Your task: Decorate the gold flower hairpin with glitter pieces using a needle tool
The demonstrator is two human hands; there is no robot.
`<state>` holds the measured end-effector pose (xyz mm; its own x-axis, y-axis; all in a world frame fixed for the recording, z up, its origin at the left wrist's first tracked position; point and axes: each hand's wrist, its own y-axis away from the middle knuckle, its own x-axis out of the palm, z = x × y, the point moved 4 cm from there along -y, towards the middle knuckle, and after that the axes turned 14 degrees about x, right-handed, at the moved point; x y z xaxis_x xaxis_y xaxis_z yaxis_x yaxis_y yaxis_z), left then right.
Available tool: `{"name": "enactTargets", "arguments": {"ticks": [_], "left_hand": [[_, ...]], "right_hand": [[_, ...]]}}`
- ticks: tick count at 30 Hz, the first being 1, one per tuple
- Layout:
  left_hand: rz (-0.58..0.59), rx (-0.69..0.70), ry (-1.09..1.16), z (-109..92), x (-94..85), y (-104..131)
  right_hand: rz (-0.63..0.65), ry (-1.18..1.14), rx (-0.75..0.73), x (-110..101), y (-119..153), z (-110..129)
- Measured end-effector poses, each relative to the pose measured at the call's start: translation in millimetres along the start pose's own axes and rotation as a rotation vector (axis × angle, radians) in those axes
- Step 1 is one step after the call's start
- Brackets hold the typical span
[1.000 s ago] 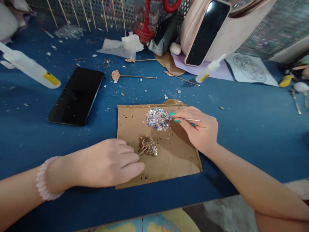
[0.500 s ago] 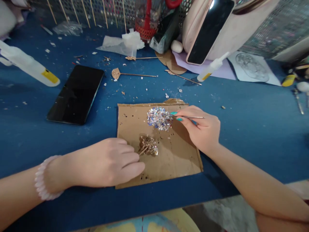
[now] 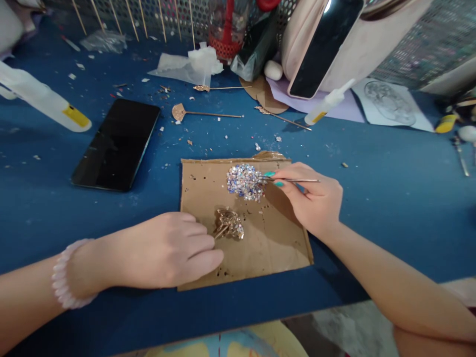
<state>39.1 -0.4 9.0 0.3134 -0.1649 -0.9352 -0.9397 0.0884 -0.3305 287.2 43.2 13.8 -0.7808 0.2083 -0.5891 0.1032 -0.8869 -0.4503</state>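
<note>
Brown cardboard (image 3: 277, 248) lies flat on the blue tabletop (image 3: 401, 208), and we locate one hand at each side of it. Our left hand (image 3: 171, 250) is curled narrow, back upward, across the left edge of the board; its fingers hold the thin stem of a gold ornament (image 3: 229, 223). We find the head of this ornament on the near half of the board, left of centre, with small shiny stones on its right side. Our right hand (image 3: 316, 198) pinches a slender metal tool (image 3: 293, 180) between thumb and forefinger. We note its working end at the right edge of a pile of blue, clear and silvery gems (image 3: 243, 182), just beyond the ornament; we cannot tell whether the tip grips a gem. Past the board we identify a stick with a fan-shaped gold head (image 3: 178, 113), lying crosswise among loose scraps. To its left we see a dark phone (image 3: 117, 144) lying flat, near a large white bottle (image 3: 40, 96). A smaller white bottle (image 3: 327, 105) stands beside a lilac sheet (image 3: 353, 109), far right.
</note>
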Motion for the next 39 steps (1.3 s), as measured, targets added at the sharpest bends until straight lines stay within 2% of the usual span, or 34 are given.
{"name": "enactTargets", "arguments": {"ticks": [19,26,31,39], "left_hand": [[-0.002,-0.003,-0.006,0.2,-0.8,-0.3],[-0.006,0.007,0.005,0.2,-0.8,-0.4],[0.001,0.005,0.000,0.3,-0.5,-0.6],[0.010,0.000,0.007,0.0,-0.8,0.6]], "right_hand": [[0.024,0.021,0.049,1.7,-0.9,-2.0],[0.019,0.043,0.034,0.5,-0.3,-1.0],[0.015,0.019,-0.032,-3.9,1.9,4.7],[0.090,0.011,-0.071,-8.4,6.5,15.6]]}}
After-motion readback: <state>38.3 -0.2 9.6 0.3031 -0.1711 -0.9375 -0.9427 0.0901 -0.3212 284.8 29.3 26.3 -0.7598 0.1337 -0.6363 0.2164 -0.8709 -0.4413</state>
